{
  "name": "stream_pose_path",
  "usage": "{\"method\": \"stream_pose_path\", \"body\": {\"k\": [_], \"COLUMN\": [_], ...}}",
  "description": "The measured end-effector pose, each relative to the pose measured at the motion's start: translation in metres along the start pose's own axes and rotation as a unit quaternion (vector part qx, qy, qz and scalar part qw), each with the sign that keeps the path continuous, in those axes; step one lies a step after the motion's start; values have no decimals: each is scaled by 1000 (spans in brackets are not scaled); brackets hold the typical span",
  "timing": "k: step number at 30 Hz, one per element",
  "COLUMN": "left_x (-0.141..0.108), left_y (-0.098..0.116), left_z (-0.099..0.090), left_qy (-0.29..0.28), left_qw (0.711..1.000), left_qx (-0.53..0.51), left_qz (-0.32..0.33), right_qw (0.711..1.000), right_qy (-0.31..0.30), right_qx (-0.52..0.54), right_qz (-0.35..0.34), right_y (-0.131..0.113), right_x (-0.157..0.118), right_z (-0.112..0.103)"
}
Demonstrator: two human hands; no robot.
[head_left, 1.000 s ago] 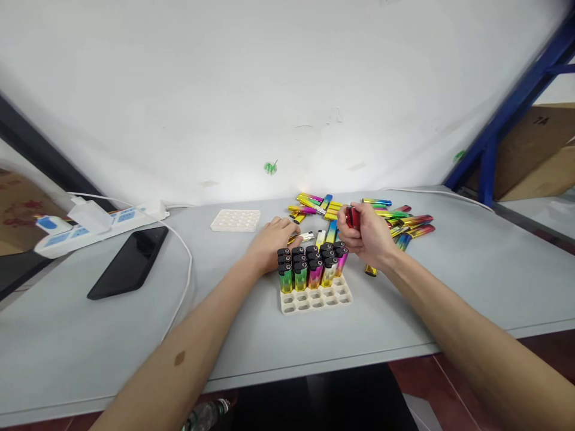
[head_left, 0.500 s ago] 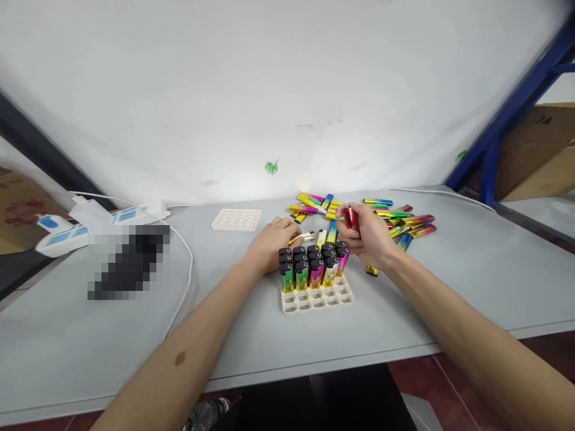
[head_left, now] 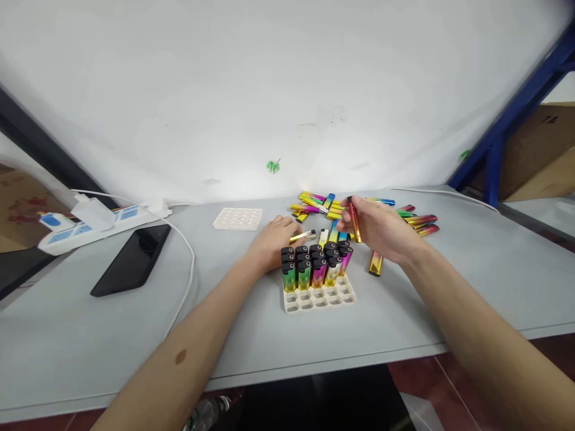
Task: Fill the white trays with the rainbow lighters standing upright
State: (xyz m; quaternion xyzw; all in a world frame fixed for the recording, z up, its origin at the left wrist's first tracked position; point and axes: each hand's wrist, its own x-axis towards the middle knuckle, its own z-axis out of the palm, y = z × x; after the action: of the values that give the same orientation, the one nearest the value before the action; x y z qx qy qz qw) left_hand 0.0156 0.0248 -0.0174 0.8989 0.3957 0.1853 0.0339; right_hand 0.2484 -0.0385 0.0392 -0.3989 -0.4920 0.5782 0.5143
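A white tray (head_left: 321, 303) with rows of holes stands before me, its back rows filled with upright metallic lighters (head_left: 318, 270) with black tops. My right hand (head_left: 381, 227) is closed on a red-and-gold lighter (head_left: 354, 221), upright and slightly tilted, raised behind the tray's right side. My left hand (head_left: 275, 242) rests behind the tray's left side, fingers curled about the end of a yellow-and-silver lighter (head_left: 304, 236); its thumb is largely hidden. Loose lighters (head_left: 309, 208) lie scattered beyond the tray, several near my right hand.
A second white tray (head_left: 238, 219) lies at the back left. A black phone (head_left: 131, 260), a power strip (head_left: 105, 226) with plugs and a white cable (head_left: 192, 263) lie on the left. The wall (head_left: 287, 102) bounds the table behind. A bottle (head_left: 206, 414) is below the front edge.
My right hand has turned and opened its grip somewhat, so the red-and-gold lighter now shows at full length. The left hand and the filled tray have stayed in place.
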Motion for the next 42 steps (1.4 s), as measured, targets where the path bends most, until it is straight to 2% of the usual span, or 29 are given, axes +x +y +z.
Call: {"method": "stream_pose_path", "body": {"k": [4, 7, 10, 14, 17, 23, 31, 38, 42], "left_x": [-1, -2, -3, -2, -2, -2, -1, -2, -3], "left_y": [3, 4, 4, 3, 2, 1, 1, 1, 2], "left_z": [-3, -4, -4, -2, -1, -2, -1, -1, -4], "left_qy": [-4, -4, 2, 6, 8, -2, 2, -1, 4], "left_qw": [1000, 1000, 1000, 1000, 1000, 1000, 1000, 999, 999], "left_qx": [-11, -19, -28, -25, -22, -19, -26, -28, -35], "left_qz": [-8, -12, -12, -16, -12, -21, -15, -18, -14], "right_qw": [999, 998, 994, 983, 971, 951, 936, 936, 941], "right_qy": [10, -29, -85, -99, -131, -198, -198, -209, -191], "right_qx": [-24, -14, -36, -140, -195, -236, -291, -284, -276], "right_qz": [-37, -58, -65, -64, -35, -21, -14, -6, -43], "right_y": [-6, -7, -6, -4, -4, -4, -6, -7, -8], "right_x": [-5, -8, -9, -9, -10, -10, -14, -15, -15], "right_z": [-17, -21, -18, -12, -9, -7, -3, -3, -1]}}
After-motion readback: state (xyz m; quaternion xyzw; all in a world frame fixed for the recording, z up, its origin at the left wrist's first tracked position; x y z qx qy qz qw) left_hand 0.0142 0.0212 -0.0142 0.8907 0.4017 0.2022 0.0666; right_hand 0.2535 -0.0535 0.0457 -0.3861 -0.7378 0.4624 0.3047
